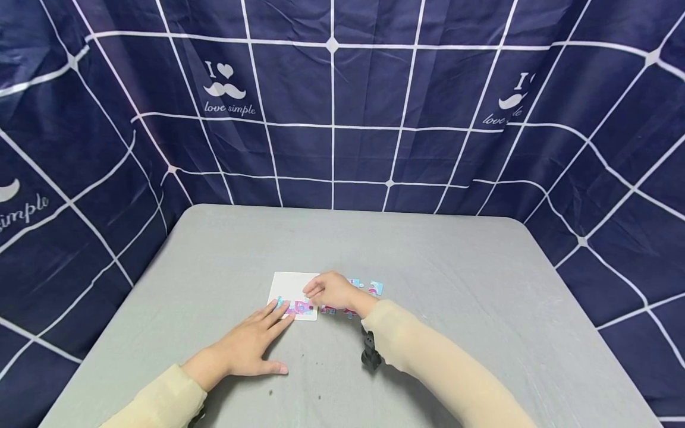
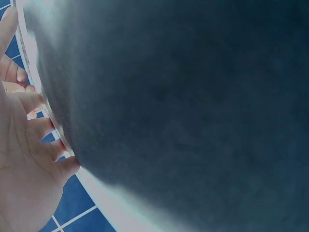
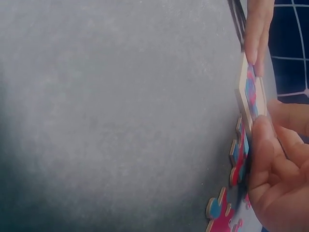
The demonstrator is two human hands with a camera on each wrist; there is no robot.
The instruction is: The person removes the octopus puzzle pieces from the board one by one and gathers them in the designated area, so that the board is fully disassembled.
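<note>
A white puzzle board (image 1: pixel 291 282) lies on the grey table, with joined pink, purple and blue puzzle pieces (image 1: pixel 301 308) along its near side. My left hand (image 1: pixel 248 345) is spread flat from the left, fingertips on the board's near-left part and thumb stretched out on the table. My right hand (image 1: pixel 334 291) reaches over the board's right side and hides part of it. In the right wrist view, the right thumb (image 3: pixel 263 133) touches the board's near-right end beside the pieces. The right fingers (image 3: pixel 289 116) stand a little apart from it, with no loose piece visible between them.
Loose puzzle pieces (image 1: pixel 376 288) lie right of the board, partly hidden by the right hand and wrist. Small dark specks dot the near part of the grey table (image 1: pixel 444 261). Navy curtains (image 1: pixel 358 89) with white grid lines surround the table's back and sides.
</note>
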